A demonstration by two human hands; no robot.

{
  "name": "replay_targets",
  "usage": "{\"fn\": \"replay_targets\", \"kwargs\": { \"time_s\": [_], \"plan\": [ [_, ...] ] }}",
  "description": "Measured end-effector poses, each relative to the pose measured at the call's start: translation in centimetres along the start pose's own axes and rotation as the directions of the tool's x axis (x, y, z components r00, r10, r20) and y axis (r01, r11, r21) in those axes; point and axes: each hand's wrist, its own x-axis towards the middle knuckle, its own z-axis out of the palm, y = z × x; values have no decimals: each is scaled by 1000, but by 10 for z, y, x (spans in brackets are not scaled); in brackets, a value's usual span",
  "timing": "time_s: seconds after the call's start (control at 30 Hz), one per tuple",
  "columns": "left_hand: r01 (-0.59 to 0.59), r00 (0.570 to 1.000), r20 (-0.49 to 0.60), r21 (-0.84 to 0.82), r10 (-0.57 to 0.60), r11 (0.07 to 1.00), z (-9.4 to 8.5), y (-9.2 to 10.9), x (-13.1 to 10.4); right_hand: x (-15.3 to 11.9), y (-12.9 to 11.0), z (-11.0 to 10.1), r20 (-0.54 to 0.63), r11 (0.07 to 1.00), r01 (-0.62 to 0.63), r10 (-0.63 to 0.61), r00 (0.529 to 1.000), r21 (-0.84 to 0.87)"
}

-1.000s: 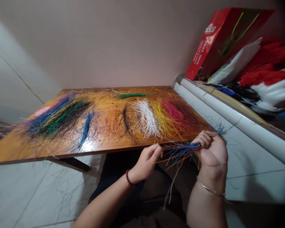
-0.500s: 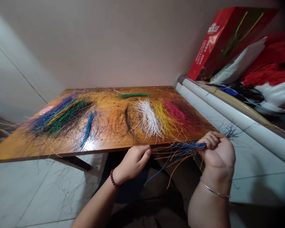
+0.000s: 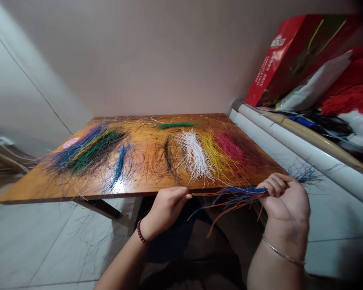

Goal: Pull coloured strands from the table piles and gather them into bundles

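My right hand (image 3: 287,199) is closed around a bundle of thin blue and orange wires (image 3: 245,192). Loose ends of the bundle fan out toward the left, and more strands stick out behind the fist. At the table's front edge, my left hand (image 3: 169,207) pinches the tip of orange wire (image 3: 204,194) that runs straight from the bundle. How many strands sit in that pinch is hidden by the fingers. Just beyond the hands, white wires (image 3: 195,155), yellow wires (image 3: 213,155) and pink wires (image 3: 230,147) lie in piles on the wooden table (image 3: 145,186).
Purple, yellow and green wires (image 3: 92,151) lie in a heap at the left. A small blue bunch (image 3: 119,167), sparse orange strands (image 3: 153,157) and a green bunch (image 3: 177,125) are nearby. White rolls (image 3: 275,133) and a red box (image 3: 278,52) flank the right side.
The view has shifted slightly, moving the table rightward in the picture. My left hand has drawn a little left from the bundle, and the orange wire between the hands is straighter.
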Motion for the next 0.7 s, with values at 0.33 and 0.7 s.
{"fn": "replay_targets", "kwargs": {
  "time_s": [0.33, 0.7],
  "plan": [
    [70, 476, -879, 4, -30, 998, -69, -44, -20, -9, -31, -15, 3, 985, 128, -129, 992, 113],
    [564, 818, -504, 609, -276, 558, -75, -98, 26, -3, -35, -40, 86, 936, -5, -27, 996, 353]
  ]
}}
